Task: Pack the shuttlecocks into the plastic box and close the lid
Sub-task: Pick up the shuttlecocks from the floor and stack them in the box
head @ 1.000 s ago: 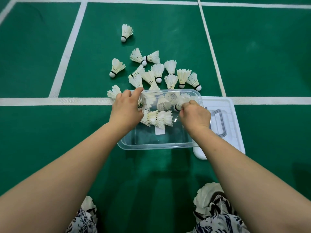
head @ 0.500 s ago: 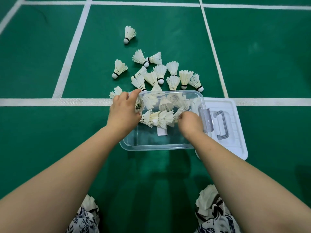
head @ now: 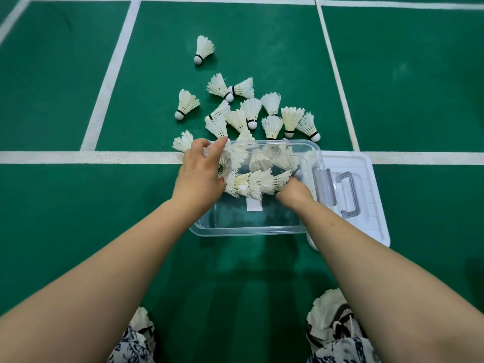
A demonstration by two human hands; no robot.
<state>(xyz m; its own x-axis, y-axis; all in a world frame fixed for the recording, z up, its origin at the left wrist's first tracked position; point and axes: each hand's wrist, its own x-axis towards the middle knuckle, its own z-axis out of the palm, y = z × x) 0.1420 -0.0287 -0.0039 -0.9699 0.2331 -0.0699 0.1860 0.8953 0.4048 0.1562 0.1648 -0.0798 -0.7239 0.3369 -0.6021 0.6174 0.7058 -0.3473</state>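
Fingers [head: 282,195] of the right hand [head: 294,193] are curled down onto the right end of a nested row of shuttlecocks [head: 258,183], so they're gripping that, down inside the clear plastic box [head: 248,231]. The left hand [head: 200,174] is way more relaxed: left fingers [head: 195,150] spread loose and mostly straight, thumb stuck out, draped over the box's left wall right at the row's other end, beside a shuttlecock with a green sticker [head: 222,167]. The row lies crosswise through the middle of the box, and a few more shuttlecocks [head: 264,158] sit loose against the far wall behind it. There's a white label [head: 254,205] on the box bottom. The lid [head: 372,218] is off, lying flat on the floor just right of the box, partly tucked under it, grey handle [head: 349,195] facing up. Just past the box's far wall a loose pile of shuttlecocks [head: 251,113] lies on the green court floor [head: 78,205], one stray [head: 183,142] is right beside the left fingers, and a lone one [head: 203,49] sits well farther out. A white court line [head: 91,157] runs under the box's far end.
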